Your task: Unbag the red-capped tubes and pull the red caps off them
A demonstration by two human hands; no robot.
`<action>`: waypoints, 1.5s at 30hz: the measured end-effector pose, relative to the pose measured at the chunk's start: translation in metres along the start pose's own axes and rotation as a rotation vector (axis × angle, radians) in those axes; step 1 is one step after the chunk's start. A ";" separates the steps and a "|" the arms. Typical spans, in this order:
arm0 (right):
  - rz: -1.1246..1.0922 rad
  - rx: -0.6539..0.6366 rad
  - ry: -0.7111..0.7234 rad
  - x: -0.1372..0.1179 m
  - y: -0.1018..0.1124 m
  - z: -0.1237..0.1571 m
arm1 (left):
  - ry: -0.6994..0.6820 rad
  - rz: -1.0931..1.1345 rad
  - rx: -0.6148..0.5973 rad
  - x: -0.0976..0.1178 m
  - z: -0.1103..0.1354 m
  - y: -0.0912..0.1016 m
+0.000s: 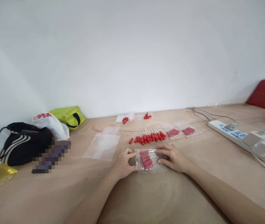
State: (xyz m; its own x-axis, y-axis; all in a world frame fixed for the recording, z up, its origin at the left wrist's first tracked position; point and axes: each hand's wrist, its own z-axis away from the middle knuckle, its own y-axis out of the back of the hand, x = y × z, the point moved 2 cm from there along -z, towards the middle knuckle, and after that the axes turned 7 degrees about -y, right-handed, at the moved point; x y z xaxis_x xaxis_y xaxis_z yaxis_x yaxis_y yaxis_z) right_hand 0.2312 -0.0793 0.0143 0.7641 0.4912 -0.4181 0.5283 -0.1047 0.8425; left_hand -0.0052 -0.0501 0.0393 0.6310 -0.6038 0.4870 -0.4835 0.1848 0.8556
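Observation:
A clear zip bag (155, 168) lies flat on the table between my hands, with several red-bulbed droppers (146, 160) inside, their thin stems pointing right. My left hand (124, 163) grips the bag's red-striped zip end, index finger at the upper corner and thumb at the lower one. On the bag's right end rests my right hand (173, 157), fingers spread and lying on the plastic. Just beyond is a fanned row of loose droppers (149, 137), bulbs towards me. Two filled zip bags (173, 133) lie to the right of that row.
Flat unfilled zip bags (103, 146) lie left of centre. Loose red bulbs (125, 119) rest on bags by the wall. A power strip (225, 130) with chargers and cables is at right. A black bag (27, 143), white plastic bag (50, 124) and lime bag (69, 115) stand left.

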 end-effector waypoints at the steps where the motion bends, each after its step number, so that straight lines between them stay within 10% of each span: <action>1: 0.017 0.017 -0.008 -0.001 0.000 0.000 | -0.019 0.017 0.017 0.001 -0.001 0.000; 11: 0.102 0.093 -0.008 -0.014 -0.008 -0.008 | -0.134 0.321 0.037 0.005 -0.003 -0.002; 45: 0.023 0.128 -0.037 -0.012 -0.014 -0.008 | -0.262 -0.061 0.023 0.017 0.001 -0.011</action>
State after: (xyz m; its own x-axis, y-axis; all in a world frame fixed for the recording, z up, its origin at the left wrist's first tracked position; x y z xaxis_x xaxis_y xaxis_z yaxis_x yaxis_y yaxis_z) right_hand 0.2114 -0.0766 0.0101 0.7884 0.4558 -0.4131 0.5514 -0.2261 0.8030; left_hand 0.0105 -0.0629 0.0378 0.4822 -0.7942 0.3697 -0.4649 0.1257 0.8764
